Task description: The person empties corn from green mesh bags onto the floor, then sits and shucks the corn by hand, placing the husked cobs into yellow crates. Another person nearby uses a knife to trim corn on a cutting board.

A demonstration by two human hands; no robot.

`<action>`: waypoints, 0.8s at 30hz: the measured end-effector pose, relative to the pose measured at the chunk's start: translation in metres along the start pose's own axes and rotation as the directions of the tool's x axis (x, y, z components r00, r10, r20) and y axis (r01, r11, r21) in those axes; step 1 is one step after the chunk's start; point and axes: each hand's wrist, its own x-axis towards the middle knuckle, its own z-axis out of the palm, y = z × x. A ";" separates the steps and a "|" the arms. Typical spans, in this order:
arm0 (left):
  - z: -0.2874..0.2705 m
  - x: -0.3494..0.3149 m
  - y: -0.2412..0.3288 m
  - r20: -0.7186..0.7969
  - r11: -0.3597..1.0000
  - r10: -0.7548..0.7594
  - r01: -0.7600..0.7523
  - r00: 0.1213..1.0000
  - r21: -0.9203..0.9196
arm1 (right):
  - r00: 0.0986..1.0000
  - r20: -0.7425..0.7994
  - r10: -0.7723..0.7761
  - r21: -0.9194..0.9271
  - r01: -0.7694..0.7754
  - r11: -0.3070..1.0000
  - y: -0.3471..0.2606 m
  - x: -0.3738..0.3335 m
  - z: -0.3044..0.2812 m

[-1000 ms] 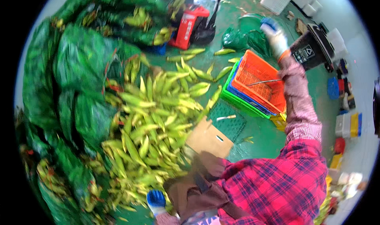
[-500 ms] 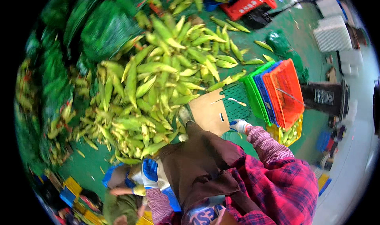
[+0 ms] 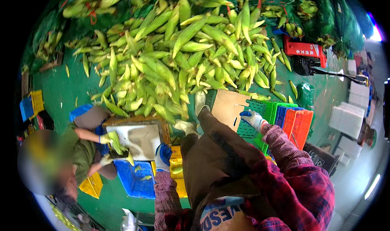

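My left hand [image 3: 163, 157], in a white glove with a blue coated palm, hangs with loosely curled fingers beside a yellow crate [image 3: 175, 166] and appears to hold nothing. On the other side my right hand [image 3: 252, 119], gloved alike, is over a green slatted crate surface [image 3: 245, 130] next to a tan cardboard sheet [image 3: 224, 108]. Its fingers curl downward, and anything inside them is hidden. A big heap of corn in green husks [image 3: 178, 64] lies ahead, touching the area by my shoes [image 3: 200, 101].
A co-worker in a green top [image 3: 83, 147] handles corn [image 3: 117, 143] at the left, by a white-topped stand [image 3: 134, 137] and a blue crate [image 3: 132, 182]. Stacked crates, the outer one orange [image 3: 298, 125], stand at right. A red-and-black pallet jack [image 3: 304, 52] is farther back.
The view has swung leftward, showing more of the co-worker and crates. My right hand has moved onto the green slatted surface, where a small knife lay; the knife no longer shows.
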 end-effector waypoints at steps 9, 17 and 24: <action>-0.064 0.014 -0.077 -0.016 0.973 0.038 -0.040 0.999 -0.227 | 0.952 0.164 -0.257 0.055 0.251 0.966 -0.125 0.075 0.041; 0.000 0.030 -0.111 -0.140 0.954 0.169 -0.197 0.976 -0.224 | 0.850 0.328 -0.412 -0.053 0.452 0.891 -0.217 0.225 0.141; 0.068 0.041 -0.132 -0.012 0.656 0.559 -0.434 0.829 0.618 | 0.991 -0.047 -0.124 0.061 0.127 0.990 -0.298 0.364 0.216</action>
